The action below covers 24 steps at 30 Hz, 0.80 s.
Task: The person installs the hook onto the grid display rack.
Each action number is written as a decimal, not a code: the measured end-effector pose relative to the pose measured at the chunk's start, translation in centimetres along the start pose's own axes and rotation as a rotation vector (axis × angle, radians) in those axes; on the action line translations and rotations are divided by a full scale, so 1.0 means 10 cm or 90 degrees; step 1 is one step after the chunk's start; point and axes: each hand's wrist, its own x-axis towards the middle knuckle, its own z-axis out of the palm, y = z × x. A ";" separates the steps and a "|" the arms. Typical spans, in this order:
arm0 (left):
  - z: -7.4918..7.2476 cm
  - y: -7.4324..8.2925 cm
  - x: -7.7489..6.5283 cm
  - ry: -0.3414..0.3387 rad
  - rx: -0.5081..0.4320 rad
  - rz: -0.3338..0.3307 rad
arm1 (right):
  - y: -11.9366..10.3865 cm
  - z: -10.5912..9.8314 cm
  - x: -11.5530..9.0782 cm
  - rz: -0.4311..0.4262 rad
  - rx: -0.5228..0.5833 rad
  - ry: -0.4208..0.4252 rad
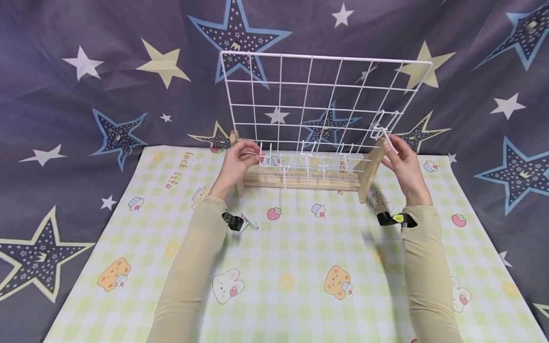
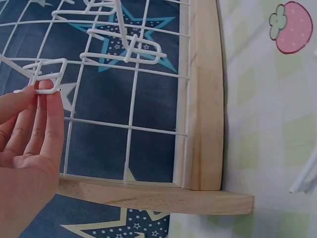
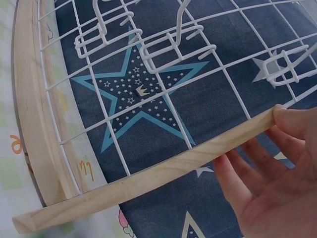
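A white wire grid panel stands upright in a wooden stand, with several white wire hooks on its lower rows. My left hand is at the grid's lower left, thumb and fingertips pinching a white hook at the wires. At the other end, my right hand grips the wooden side piece, thumb on its edge and fingers behind. Just above that hand, another hook hangs on the grid with its prong pointing toward me.
A loose white hook lies on the table by my left wrist. The green-checked tablecloth spreads in front of the stand. Behind it hangs a dark curtain with stars.
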 end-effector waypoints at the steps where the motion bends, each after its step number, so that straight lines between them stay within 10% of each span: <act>1: 0.00 0.01 0.01 0.001 -0.002 0.005 | 0.00 0.00 0.00 -0.001 0.007 0.000; 24: 0.08 0.10 0.10 0.048 -0.017 -0.008 | 0.00 0.00 0.01 -0.001 -0.001 -0.001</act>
